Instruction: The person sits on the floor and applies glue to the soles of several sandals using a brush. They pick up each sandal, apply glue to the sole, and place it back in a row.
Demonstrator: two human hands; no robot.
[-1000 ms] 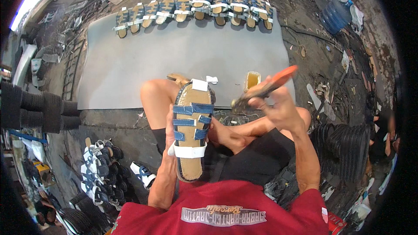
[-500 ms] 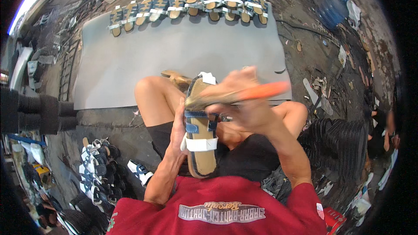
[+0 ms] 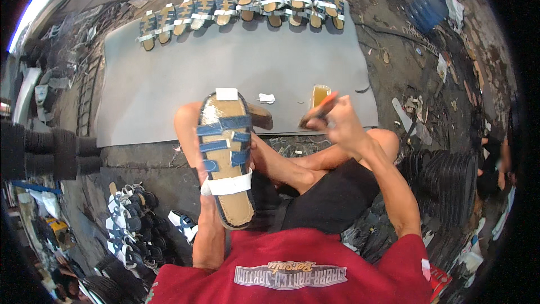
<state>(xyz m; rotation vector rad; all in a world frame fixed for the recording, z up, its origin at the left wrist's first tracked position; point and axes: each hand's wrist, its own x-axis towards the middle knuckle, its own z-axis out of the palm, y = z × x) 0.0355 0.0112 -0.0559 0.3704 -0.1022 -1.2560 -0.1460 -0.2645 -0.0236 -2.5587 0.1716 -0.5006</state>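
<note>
An open-toed sandal (image 3: 230, 163) with blue straps and a white ankle strap is held up in front of my left knee, its tan insole facing me. A white piece (image 3: 226, 94) sticks up at its far end. My left hand (image 3: 252, 151) is closed round it from behind, largely hidden by the sole. Over the near right of the grey sheet, my right hand (image 3: 344, 126) grips an orange-handled brush (image 3: 329, 103), slightly blurred. Just beyond the brush sits a small clear container (image 3: 321, 93) of yellowish stuff.
Several similar sandals (image 3: 225, 10) line the far edge of the grey sheet (image 3: 225, 62). A white scrap (image 3: 266, 98) and a brown wooden piece (image 3: 260, 117) lie nearer. More sandals (image 3: 135, 222) are heaped at left; black soles (image 3: 441, 188) are stacked at right.
My right hand has swung the brush off the sandal, away to the right beside the container. The sandal has shifted left in my left hand, and its straps show more fully.
</note>
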